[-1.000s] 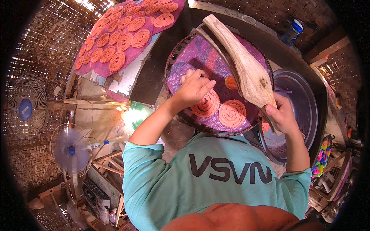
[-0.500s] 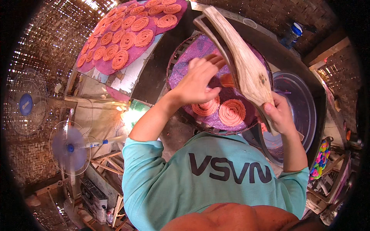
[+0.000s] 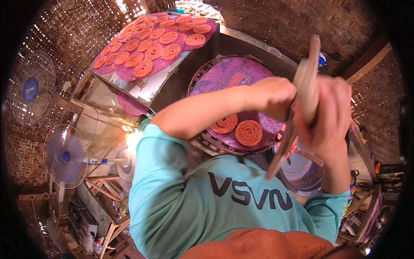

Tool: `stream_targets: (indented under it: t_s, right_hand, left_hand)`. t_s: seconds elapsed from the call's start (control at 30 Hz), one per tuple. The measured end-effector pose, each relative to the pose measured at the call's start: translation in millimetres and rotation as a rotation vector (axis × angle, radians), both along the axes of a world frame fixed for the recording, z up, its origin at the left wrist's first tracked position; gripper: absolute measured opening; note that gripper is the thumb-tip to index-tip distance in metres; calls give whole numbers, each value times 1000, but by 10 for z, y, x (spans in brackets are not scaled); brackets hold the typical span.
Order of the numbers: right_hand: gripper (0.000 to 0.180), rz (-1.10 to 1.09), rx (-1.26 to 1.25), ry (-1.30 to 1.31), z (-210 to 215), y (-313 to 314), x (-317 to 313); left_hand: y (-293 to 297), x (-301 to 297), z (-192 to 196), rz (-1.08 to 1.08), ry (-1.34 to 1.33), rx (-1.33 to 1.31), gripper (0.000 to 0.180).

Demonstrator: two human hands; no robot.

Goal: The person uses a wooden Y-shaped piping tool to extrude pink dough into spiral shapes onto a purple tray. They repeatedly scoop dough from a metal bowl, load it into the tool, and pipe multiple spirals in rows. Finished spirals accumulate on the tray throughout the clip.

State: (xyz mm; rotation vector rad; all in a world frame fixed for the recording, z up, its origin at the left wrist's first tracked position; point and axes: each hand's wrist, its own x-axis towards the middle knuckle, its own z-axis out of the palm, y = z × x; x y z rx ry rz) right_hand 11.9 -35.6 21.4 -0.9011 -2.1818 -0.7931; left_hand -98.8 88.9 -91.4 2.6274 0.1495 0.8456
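Observation:
Two pinkish-orange dough spirals, a right one point(image 3: 249, 133) and a left one point(image 3: 224, 123), lie at the near edge of a purple sheet point(image 3: 233, 84) on a round slatted tray point(image 3: 210, 141). Over the tray's right side is a long wooden hinged press point(image 3: 309, 88), tilted and blurred by motion. My right hand point(image 3: 325, 118), smeared too, wraps round the press from the right. Reaching across the tray, my left hand point(image 3: 274, 96) is closed against the press's left side; its fingertips are hidden.
A raised board at the far left bears several dough spirals point(image 3: 154, 52) on purple sheets. A grey tub point(image 3: 308, 177) with orange dough stands by my right forearm. Two fans, the upper point(image 3: 31, 88) and the lower point(image 3: 66, 156), stand left. A woven wall point(image 3: 276, 26) rises behind.
My left hand has gone from open over the tray to closed at the press. The press has swung more upright, and my right hand has shifted up and right along it.

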Motion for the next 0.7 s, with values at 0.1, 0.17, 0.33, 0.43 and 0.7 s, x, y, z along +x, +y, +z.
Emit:
stream_targets:
  t_s: [0.1, 0.17, 0.33, 0.43, 0.7]
  right_hand:
    - [40, 133, -369, 73, 24, -306, 107]
    - [46, 162, -580, 269, 4, -467, 229]
    - [56, 79, -699, 958, -30, -729, 461]
    - [52, -131, -560, 1055, 25, -1021, 920]
    - [16, 586, 93, 1632, -417, -775, 954]
  left_hand:
    - [-425, -272, 656, 77, 479, -96, 14]
    - [-628, -369, 730, 157, 472, -18, 13]
    - [-721, -575, 810, 134, 298, 221, 14]
    - [-509, -750, 661, 247, 234, 157, 19]
    - [-533, -497, 434, -333, -319, -748, 43]
